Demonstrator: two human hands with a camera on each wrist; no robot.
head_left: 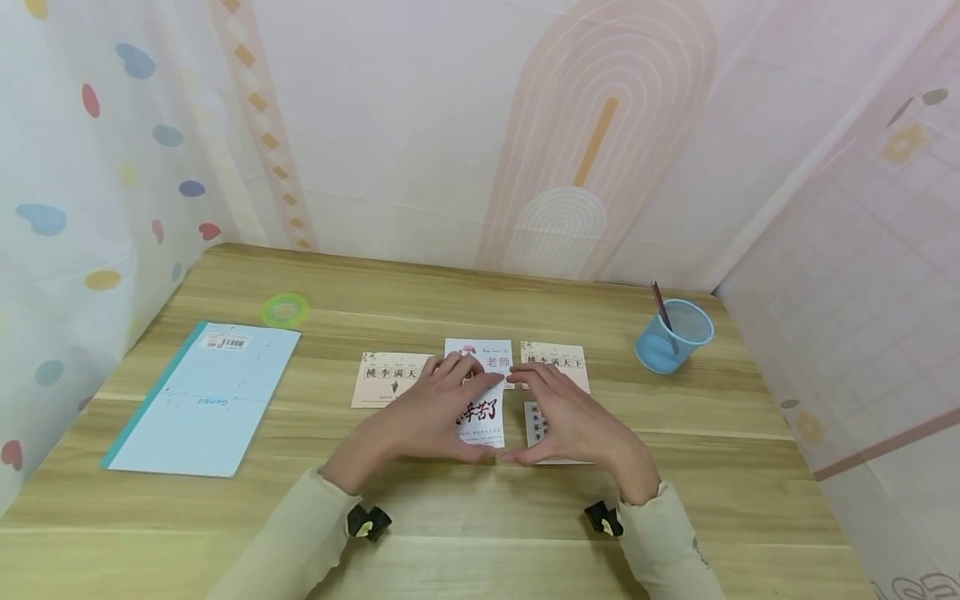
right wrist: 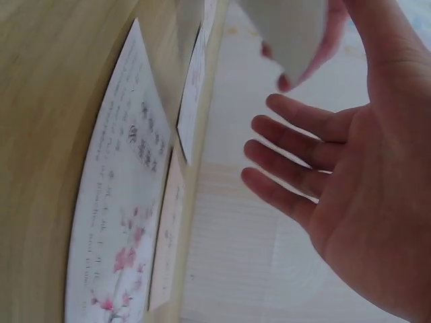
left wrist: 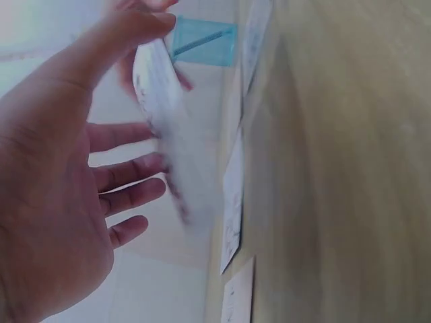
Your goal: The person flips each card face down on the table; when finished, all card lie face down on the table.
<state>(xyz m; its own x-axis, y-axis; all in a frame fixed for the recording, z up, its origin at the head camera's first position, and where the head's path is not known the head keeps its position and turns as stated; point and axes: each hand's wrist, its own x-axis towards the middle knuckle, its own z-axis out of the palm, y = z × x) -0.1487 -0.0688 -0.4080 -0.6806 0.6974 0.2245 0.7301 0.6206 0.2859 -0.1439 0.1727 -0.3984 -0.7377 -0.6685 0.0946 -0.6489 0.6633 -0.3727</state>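
Note:
A white card [head_left: 483, 417] with dark red lettering stands raised off the table between my hands. My left hand [head_left: 438, 412] holds it, thumb at one edge and fingertips along the other; in the left wrist view the card [left wrist: 172, 128] is motion-blurred. My right hand [head_left: 573, 421] is close at the card's right side, with its thumb tip near the left thumb. In the right wrist view its fingers [right wrist: 289, 182] are spread and nearly straight, apart from the card [right wrist: 289, 33]. The end of that thumb is out of that view.
Beige cards lie left [head_left: 378, 383] and right [head_left: 573, 375] of my hands. A white card with pink blossoms [right wrist: 114, 222] lies below my right hand. A blue notebook [head_left: 202, 400], a green tape roll [head_left: 285, 310] and a blue cup [head_left: 663, 346] holding a pen stand about.

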